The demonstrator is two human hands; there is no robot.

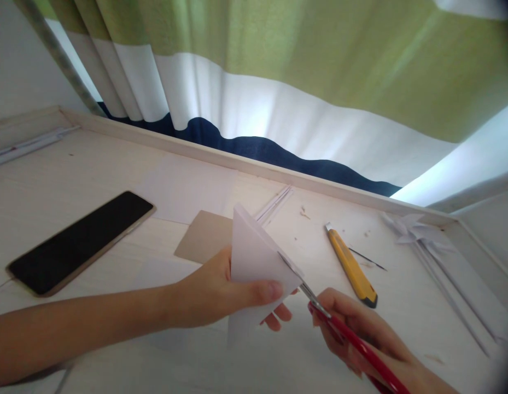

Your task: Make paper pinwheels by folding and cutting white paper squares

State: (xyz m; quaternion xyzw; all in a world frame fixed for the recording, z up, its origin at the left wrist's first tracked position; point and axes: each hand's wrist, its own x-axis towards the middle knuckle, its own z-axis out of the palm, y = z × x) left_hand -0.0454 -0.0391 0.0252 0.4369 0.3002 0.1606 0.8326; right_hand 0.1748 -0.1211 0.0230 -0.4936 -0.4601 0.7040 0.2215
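Observation:
A folded white paper (257, 251) stands tilted near the middle of the view, pinched in my left hand (241, 295) with the thumb across its front and fingertips showing behind. My right hand (356, 328) is wrapped round red-handled scissors (360, 347) at the lower right. Their metal blades lie on the upper right edge of the paper, one blade in front of it. Some fingers of my right hand are partly hidden by the handles.
Behind the paper lie a grey-brown card (204, 235), a white sheet (188, 186) and rolled paper sticks (275, 203). A phone (81, 241) is left; a yellow cutter (352, 265), a thin black rod (367, 259) and a paper pinwheel (418, 232) are right. A striped curtain (278, 98) hangs behind.

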